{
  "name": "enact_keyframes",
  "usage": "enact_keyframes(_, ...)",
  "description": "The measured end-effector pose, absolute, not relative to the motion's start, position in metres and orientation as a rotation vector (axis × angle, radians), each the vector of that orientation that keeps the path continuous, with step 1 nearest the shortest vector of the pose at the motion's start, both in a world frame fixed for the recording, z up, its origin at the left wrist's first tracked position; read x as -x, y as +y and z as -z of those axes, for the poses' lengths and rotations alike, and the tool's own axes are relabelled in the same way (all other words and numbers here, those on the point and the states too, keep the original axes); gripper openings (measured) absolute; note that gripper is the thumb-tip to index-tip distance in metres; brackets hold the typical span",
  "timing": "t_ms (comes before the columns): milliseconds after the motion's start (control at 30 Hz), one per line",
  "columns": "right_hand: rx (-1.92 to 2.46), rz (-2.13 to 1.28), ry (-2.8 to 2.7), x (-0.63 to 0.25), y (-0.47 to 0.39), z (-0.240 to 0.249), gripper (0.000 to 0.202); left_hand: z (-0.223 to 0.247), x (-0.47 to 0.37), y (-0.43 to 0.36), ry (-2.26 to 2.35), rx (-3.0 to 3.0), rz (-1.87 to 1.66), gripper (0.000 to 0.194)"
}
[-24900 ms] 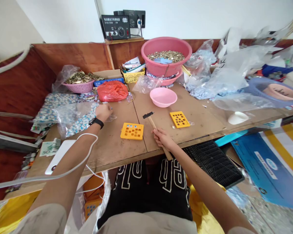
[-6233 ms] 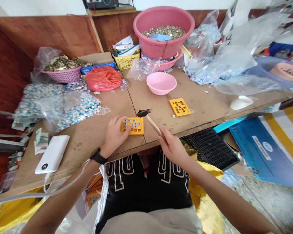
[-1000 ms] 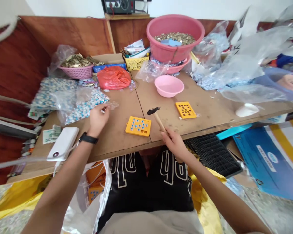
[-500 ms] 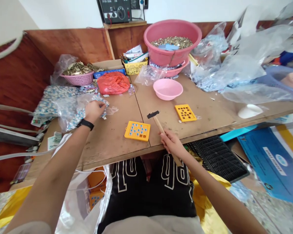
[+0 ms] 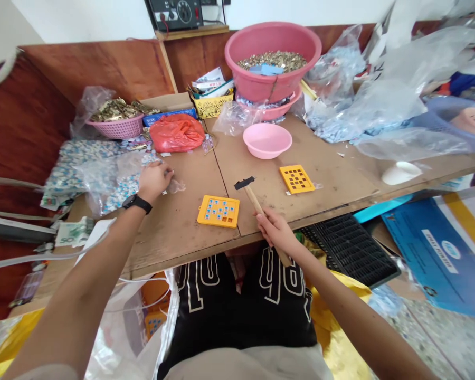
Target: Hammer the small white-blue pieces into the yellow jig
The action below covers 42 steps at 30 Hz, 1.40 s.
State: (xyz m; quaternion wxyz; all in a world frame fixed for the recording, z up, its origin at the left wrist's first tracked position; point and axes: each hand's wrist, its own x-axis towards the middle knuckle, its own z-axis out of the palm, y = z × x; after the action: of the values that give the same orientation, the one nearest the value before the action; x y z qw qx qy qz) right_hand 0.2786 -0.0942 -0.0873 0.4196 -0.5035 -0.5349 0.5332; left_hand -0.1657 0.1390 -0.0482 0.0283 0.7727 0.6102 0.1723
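Lying right of the hammer [image 5: 254,199], a sack [image 5: 427,272] reads "POWDER"

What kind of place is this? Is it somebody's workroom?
It's probably a small workshop. The right hand holds a hammer, a yellow tray has little square slots, mostly filled, and a big pink tub holds lots of small metallic-looking bits.

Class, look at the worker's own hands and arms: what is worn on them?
The left hand and right hand are ungloved. A black watch with a dark face circles the left wrist; the right wrist has nothing on it. The left forearm and right forearm are uncovered. A greyish-beige sleeve edges into view on the left; the right sleeve is out of frame.
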Motion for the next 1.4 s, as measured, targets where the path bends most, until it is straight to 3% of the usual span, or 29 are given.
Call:
enact_keyframes(267, 1.271, -1.306, -1.357, -0.28, -0.094, 0.089, 0.05, 0.037, 0.128, 0.088, 1.586, -2.417, -0.644, 0.026)
enact_keyframes(500, 1.264, -1.312, -1.344, -0.279, -0.094, 0.087, 0.048, 0.034, 0.109, 0.048, 1.303, -2.627, -0.465, 0.021)
enact_keyframes(833, 1.264, -1.303, -1.35, -0.278, -0.096, 0.087, 0.048, 0.046, 0.103, 0.032, 1.603, -2.354, -0.627, 0.03)
enact_keyframes(1133, 1.251, -1.287, -1.356, -0.278, -0.097, 0.085, 0.046, 0.025, 0.066, 0.005, 1.234, -2.384, -0.689, 0.025)
enact_keyframes(1400, 1.264, -1.302, -1.344, -0.28, -0.096, 0.085, 0.05, 0.018, 0.012, -0.015, 0.793, -2.638, -0.344, 0.017)
